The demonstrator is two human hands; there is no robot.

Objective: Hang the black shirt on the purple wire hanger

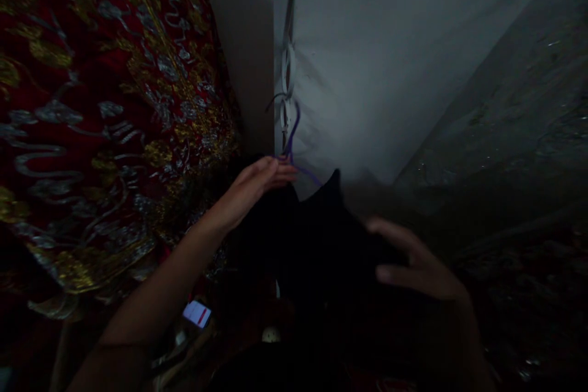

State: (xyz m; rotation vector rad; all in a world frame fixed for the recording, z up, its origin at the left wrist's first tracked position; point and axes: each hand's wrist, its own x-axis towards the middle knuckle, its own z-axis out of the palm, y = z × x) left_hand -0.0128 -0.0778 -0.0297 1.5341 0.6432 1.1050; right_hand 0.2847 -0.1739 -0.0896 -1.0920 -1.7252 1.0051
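A dark garment hangs on a purple hanger whose hook reaches up to white loops on a vertical rail. My left hand is at the hanger's neck, fingers closed together on the hanger and the garment's top edge. My right hand is blurred and lies against the garment's right side, fingers curled over the dark cloth. The lower part of the garment is lost in shadow.
A red cloth with gold and silver embroidery hangs close on the left. A pale wall stands behind, and a dark sequinned fabric fills the right. A small white tag shows low down.
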